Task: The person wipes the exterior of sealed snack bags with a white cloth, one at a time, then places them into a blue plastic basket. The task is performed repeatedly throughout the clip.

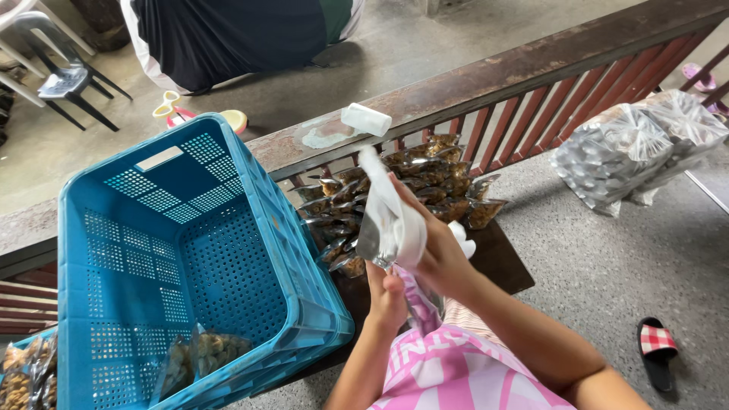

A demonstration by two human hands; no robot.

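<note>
Head view: the blue plastic crate [182, 258] stands at the left, open, with a few snack packets at its bottom. Just right of it, the left hand [387, 298] grips the lower end of a clear pouch [377, 237], long axis upright. The right hand [434, 247] is closed on its upper part, with a white strip [391, 203]. Behind, filled snack packets [402, 190] are piled on the dark surface [497, 262], against the railing [531, 64].

A low dark wooden table [505, 262] carries a heap of clear snack packets [410, 186] beside a blue plastic crate [190, 258].
</note>
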